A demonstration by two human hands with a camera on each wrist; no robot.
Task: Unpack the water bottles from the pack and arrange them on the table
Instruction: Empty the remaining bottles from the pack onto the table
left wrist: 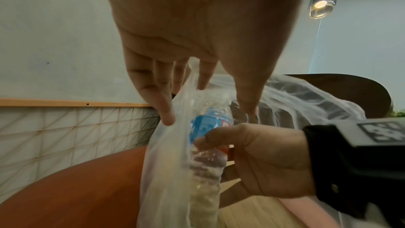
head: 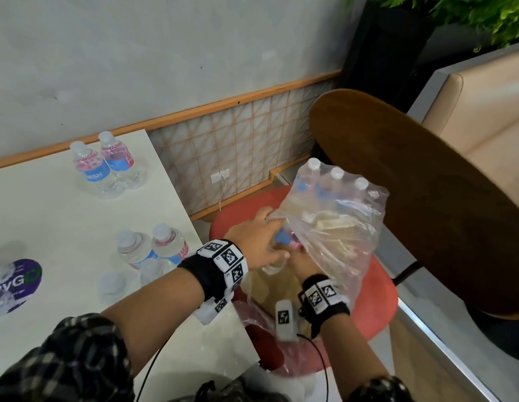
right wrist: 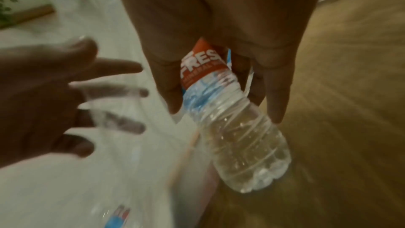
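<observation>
Water bottles sit in a torn clear plastic pack [head: 333, 216] on a red chair seat [head: 380, 300], beside the white counter [head: 49, 227]. The right hand [left wrist: 258, 162] has its fingers [right wrist: 173, 93] curled around one bottle [right wrist: 236, 136], which is clear and ribbed with a red and blue label, and half out of the wrap. The left hand [head: 252, 242] rests on the loose film with fingers [left wrist: 162, 103] spread. The film could snag the bottle, or tugging could tip the three capped bottles [head: 336, 175] left upright inside. Four bottles [head: 107, 166] already stand in pairs on the counter.
</observation>
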